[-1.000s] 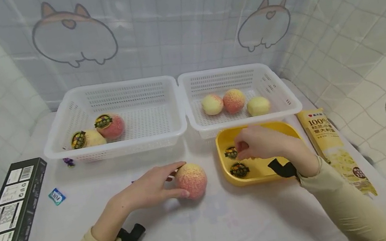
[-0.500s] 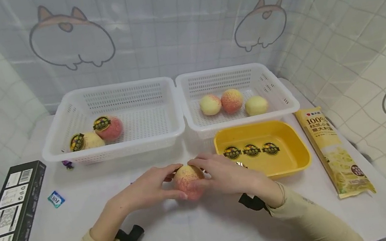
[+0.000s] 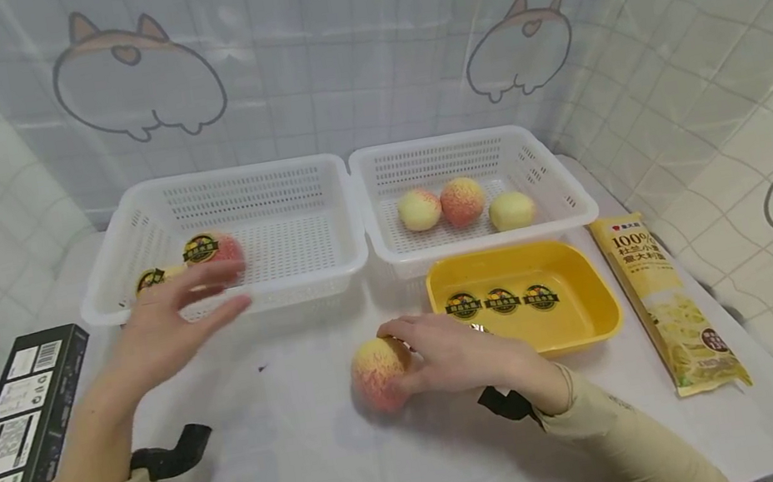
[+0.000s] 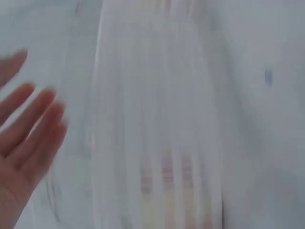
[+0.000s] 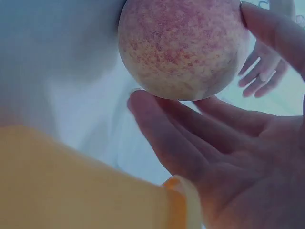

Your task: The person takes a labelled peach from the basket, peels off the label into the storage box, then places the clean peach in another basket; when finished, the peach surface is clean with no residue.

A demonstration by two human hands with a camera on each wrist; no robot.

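A yellow-and-red peach sits on the white cloth in the middle, and my right hand holds its right side between thumb and fingers. The right wrist view shows the peach against the fingertips. My left hand holds nothing, its fingers extended over the front rim of the left white basket. Behind it in that basket are a red peach and a paler one, each with a black-and-gold sticker; the hand partly covers them. The left wrist view is blurred.
Right of the peach stands a yellow tray with several black-and-gold stickers. Three fruits lie in the right white basket. A yellow pasta packet lies far right, a long black box far left.
My right hand came from the yellow tray to the peach, which both hands then held. Since then my left hand has let go and moved left and away to the left basket.
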